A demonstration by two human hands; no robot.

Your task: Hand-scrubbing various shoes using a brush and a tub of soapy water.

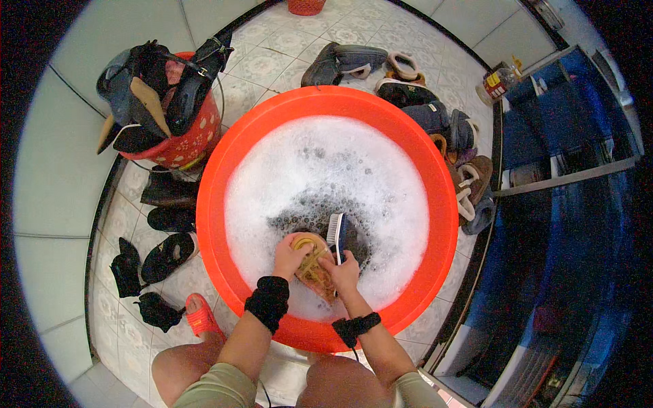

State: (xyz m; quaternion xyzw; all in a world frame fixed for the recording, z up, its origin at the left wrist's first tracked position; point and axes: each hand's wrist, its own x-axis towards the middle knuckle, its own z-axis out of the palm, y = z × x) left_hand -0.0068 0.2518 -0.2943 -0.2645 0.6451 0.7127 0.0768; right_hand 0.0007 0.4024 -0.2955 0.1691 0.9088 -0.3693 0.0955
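Note:
Over the near side of a large red basin of soapy water, my left hand grips the upper left edge of a shoe, its tan patterned sole turned up. In my right hand is a scrub brush with pale bristles and a dark blue and white back, held upright beside the shoe. The fingers of that hand also touch the right edge of the sole. White suds cover most of the water; darker water shows around the shoe and brush. The shoe's underside is hidden.
A red bucket heaped with shoes stands at the far left. Dark shoes lie on the tiles at the left, slippers at the far right. A plastic bottle stands by the glass-fronted cabinet on the right.

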